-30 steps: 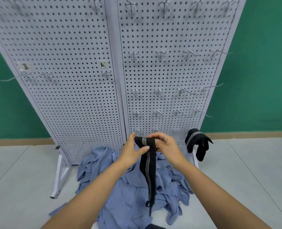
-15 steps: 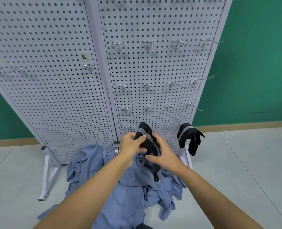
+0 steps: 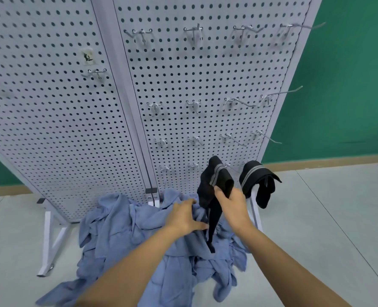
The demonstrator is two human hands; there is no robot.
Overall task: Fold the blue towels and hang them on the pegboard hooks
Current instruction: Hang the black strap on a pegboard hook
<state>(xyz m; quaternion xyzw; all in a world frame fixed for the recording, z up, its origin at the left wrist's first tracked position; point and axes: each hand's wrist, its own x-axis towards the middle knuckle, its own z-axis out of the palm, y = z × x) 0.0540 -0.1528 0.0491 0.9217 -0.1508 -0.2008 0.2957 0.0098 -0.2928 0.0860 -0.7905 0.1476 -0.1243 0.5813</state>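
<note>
The left hand (image 3: 183, 216) has been taken off the black striped cloth (image 3: 216, 182) and laid, fingers loosely extended, on the heap of blue towels (image 3: 121, 229) on the floor at the foot of the pegboard (image 3: 50, 107). The cloth is gripped by the right hand (image 3: 231, 202) near the lowest hooks (image 3: 164, 168), beside a second black cloth (image 3: 256, 176) already hung.

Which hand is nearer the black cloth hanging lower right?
Right. The right hand, gripping another black cloth, is just left of the hung cloth; the left hand rests on blue towels farther away.

pegboard (image 3: 205, 74) top cropped, label (image 3: 87, 56) illegible
</note>
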